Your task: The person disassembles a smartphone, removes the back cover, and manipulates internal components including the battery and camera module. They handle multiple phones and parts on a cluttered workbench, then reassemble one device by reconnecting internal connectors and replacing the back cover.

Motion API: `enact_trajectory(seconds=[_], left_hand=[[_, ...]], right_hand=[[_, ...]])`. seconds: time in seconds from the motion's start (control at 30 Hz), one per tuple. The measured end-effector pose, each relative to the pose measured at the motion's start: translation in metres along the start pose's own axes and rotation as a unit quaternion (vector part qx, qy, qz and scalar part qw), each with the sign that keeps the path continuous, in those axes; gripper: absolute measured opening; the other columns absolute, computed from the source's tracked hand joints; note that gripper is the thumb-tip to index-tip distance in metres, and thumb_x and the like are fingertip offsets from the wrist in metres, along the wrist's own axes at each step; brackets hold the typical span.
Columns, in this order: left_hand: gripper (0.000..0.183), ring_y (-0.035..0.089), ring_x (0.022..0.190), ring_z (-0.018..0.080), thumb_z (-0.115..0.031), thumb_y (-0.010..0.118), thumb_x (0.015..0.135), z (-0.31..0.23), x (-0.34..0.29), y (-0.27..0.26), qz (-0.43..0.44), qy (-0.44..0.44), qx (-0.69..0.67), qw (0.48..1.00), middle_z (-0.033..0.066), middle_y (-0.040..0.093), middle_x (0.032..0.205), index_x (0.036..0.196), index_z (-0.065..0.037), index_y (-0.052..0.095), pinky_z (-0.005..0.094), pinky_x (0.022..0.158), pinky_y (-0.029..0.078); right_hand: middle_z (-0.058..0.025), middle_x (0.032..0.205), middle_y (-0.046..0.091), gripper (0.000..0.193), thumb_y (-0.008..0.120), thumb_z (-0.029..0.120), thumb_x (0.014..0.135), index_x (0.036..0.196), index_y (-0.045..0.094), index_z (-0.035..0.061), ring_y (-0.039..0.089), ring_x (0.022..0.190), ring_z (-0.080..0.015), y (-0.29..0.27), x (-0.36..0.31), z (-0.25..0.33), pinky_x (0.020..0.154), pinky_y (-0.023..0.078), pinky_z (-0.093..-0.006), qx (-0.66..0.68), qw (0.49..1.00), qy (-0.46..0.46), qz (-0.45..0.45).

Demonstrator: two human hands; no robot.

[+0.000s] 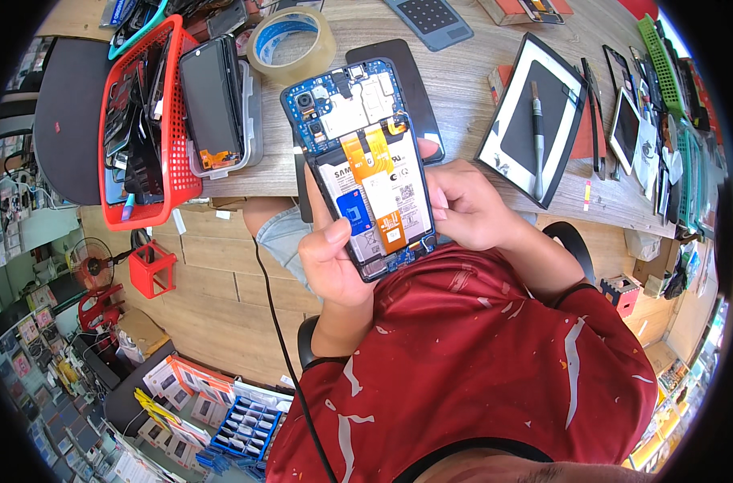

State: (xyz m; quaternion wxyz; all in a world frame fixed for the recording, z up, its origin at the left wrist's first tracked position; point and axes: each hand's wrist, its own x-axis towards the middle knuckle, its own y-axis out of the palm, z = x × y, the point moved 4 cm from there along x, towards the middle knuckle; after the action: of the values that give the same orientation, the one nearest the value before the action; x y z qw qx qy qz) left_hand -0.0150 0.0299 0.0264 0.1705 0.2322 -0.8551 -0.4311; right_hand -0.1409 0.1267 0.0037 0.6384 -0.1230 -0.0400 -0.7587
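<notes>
The person's left hand has its fingers closed around the near left side of an opened phone, the thumb lying over the front edge. The phone is held up over the near edge of the surface, its far end leaning left, showing a blue circuit board, a battery and orange ribbon cables. The right hand is at the phone's right edge with its fingers bent; whether they grip it, one cannot tell. Beyond the phone, a dark flat panel lies on the surface, with a tape roll to its left. Farther left stand a clear container and a red basket. At right, a pen-shaped tool rests on a white-bordered panel.
</notes>
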Motion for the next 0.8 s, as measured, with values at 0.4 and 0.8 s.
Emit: enact_trajectory(seconds=[0.4,0.8], left_hand=[[0.089,0.069,0.106,0.0505,-0.035,0.052,0.092,0.0003,-0.0011,0.0005,-0.018,0.006,0.007,1.000,0.0504,0.045,0.149,0.169,-0.007,0.017,0.0550,0.093,0.060],[0.087,0.069,0.105,0.0505,-0.034,0.053,0.092,0.0003,0.0002,-0.0017,0.010,0.004,-0.007,1.000,0.0507,0.044,0.150,0.168,-0.005,0.019,0.0553,0.093,0.059]], right_hand=[[-0.0146,0.087,0.071,0.028,0.066,0.011,0.094,0.121,0.069,0.0021,0.071,0.077,-0.0350,-0.0010,0.0002,0.0001,0.071,0.053,-0.0387,-0.009,1.000,-0.002,0.004],[-0.0140,0.085,0.070,0.026,0.064,0.011,0.096,0.121,0.068,0.0024,0.070,0.073,-0.0337,0.0003,0.0003,0.0008,0.069,0.052,-0.0385,-0.005,1.000,-0.006,-0.004]])
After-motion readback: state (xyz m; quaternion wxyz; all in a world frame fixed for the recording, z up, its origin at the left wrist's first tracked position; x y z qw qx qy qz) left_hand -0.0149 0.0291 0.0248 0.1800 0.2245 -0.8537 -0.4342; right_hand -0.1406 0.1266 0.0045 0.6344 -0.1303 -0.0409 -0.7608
